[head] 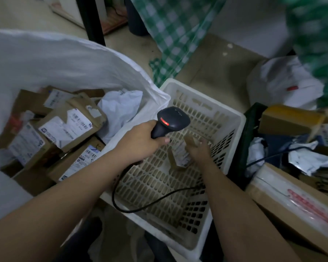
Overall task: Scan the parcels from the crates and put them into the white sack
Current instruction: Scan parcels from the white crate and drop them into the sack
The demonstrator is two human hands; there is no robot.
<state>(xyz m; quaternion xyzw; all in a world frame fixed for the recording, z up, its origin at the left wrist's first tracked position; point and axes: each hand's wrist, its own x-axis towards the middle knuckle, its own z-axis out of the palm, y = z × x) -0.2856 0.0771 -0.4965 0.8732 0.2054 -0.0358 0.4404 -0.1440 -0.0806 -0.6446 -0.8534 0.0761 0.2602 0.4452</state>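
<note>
Left hand (140,142) gripping scanner (170,120) over crate (233,118), right hand (199,152) holding last small parcel (182,154) inside it: best to tilt label up squarely under the red beam, then drop into sack (64,59) alongside.

The dull beige floor (212,59) carries everything here. Standing on it in the middle is a white slotted plastic crate (233,118). Touching the crate's left rim is the big open white sack (45,59), whose cloth drapes against that corner. To the crate's right stands a dark green crate (248,133) piled with cardboard boxes. Beyond the white crate hangs a green-and-white checked cloth (170,35), reaching down to the floor, with a black post (91,17) further left.
</note>
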